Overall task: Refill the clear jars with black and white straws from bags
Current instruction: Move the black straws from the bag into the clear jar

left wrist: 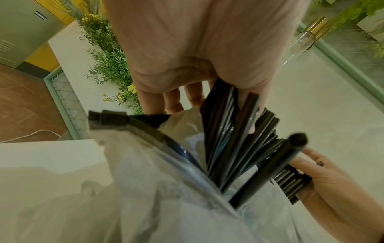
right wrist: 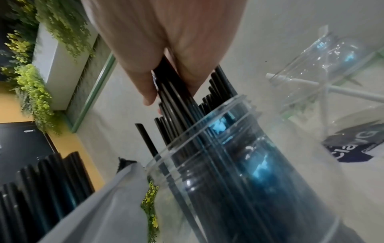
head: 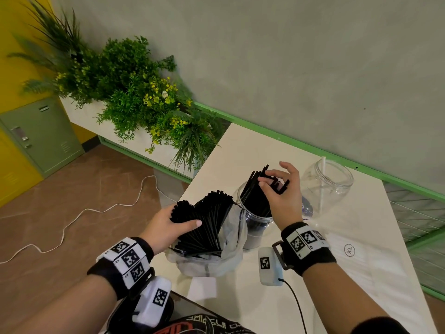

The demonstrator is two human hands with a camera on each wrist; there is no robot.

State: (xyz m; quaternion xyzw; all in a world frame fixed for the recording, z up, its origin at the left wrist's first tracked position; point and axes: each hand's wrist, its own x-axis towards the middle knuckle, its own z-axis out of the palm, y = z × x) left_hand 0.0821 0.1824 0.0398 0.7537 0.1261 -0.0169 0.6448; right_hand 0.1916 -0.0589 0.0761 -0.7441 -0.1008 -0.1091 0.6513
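A clear plastic bag (head: 231, 247) full of black straws (head: 207, 218) leans at the table's near left. My left hand (head: 168, 225) grips the bundle of straws near their tops, thumb across the front. Right of the bag stands a clear jar (head: 252, 227) partly filled with black straws (right wrist: 207, 128). My right hand (head: 279, 189) is above its mouth and holds a small bunch of black straws (right wrist: 172, 87) whose lower ends are inside the jar. A second clear jar (head: 327, 184) at the far right holds one white straw (head: 322, 186).
The white table (head: 361, 273) runs along a grey wall with a green rail (head: 301, 145). A planter of green plants (head: 134, 97) stands at the table's far left. A white cable (head: 72, 220) trails on the brown floor. A dark printed packet (right wrist: 357, 144) lies by the second jar.
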